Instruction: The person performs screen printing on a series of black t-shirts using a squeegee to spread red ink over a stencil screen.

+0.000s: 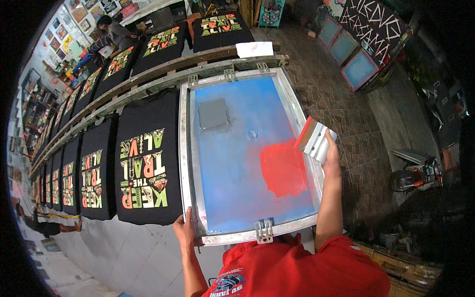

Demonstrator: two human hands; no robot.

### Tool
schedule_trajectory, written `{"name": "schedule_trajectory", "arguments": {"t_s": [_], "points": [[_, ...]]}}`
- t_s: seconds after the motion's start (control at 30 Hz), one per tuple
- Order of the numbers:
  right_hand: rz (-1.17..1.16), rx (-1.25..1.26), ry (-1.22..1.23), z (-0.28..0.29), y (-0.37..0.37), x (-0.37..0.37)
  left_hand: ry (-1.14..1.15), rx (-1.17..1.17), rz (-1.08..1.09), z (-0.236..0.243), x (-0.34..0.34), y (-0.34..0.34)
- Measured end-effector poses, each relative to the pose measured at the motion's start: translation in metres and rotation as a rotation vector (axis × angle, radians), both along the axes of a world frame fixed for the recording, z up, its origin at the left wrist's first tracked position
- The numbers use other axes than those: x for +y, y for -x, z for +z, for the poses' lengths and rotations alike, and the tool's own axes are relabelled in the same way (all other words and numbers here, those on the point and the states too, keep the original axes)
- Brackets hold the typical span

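Metal frame [185, 148] edge is gripped by left hand [185, 230] — right hand [332, 157] grasps squeegee [312, 139], open floor [356, 121] beyond.

Screen [232, 173]: metal frame, blue mesh, long side running away from left hand [185, 228], which grips its near-left corner. Red ink patch [283, 169] on mesh, just left of right hand [332, 154]. Grey squarish patch [213, 114] ahead of left hand, far end. Squeegee [315, 140]: silver body, brown strip, red edge; gripped in right hand, tilted, red edge facing left. Can't tell if it's touching the frame.
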State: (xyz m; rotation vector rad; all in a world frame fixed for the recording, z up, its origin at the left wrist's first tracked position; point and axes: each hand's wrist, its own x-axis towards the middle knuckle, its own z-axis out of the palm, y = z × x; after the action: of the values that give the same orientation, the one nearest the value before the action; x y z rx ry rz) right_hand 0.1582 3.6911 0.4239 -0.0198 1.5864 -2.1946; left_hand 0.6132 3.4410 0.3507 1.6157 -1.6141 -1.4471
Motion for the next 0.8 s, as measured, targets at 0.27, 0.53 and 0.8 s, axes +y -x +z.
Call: {"name": "schedule_trajectory", "arguments": {"t_s": [0.27,0.53,0.8], "points": [[0.023,-0.040,-0.025,-0.005,-0.004,0.005,-0.027,-0.151,-0.055,0.005,-0.005,0.004],[-0.212,-0.004,-0.061,0.027,-0.035,0.001,0.043,-0.064,-0.013,-0.036,0.003,0.006],[0.346,0.983,-0.763,0.045,-0.063,-0.030,-0.154,-0.038,0.040,-0.033,-0.006,0.008]]}}
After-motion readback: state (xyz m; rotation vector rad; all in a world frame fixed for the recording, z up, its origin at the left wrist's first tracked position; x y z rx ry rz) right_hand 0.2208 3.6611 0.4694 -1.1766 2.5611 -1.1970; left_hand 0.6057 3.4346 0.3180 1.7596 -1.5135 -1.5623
